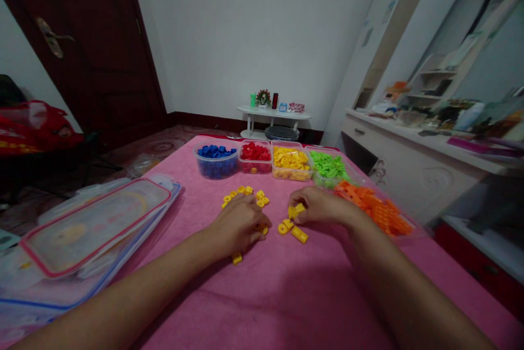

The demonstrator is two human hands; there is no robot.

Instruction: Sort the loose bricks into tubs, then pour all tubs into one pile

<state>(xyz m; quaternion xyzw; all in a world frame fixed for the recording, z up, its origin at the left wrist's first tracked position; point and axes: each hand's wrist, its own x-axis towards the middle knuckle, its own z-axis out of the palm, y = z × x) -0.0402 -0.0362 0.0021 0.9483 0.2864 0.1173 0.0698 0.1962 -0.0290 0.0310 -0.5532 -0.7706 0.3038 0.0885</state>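
Observation:
My left hand (241,223) is curled low over the pink cloth, with thumb and forefinger closed around a small yellow building block (263,229), partly hidden by the fingers. Just past its knuckles, a curved row of yellow blocks (234,194) and a small cluster of yellow pieces (261,198) lie on the cloth. Another yellow block (237,258) rests below the left wrist. On the other side, my right hand (311,202) pinches a yellow block (296,211). Beneath those fingers lie a ring-ended yellow piece (283,227) and a longer yellow piece (299,235).
Along the table's far side stand clear tubs of blue (216,167), red (254,164), yellow (291,173) and green blocks (327,179). An orange-block tub (374,208) sits by my right forearm. Stacked lids (98,224) lie left. A dresser (409,159) stands right.

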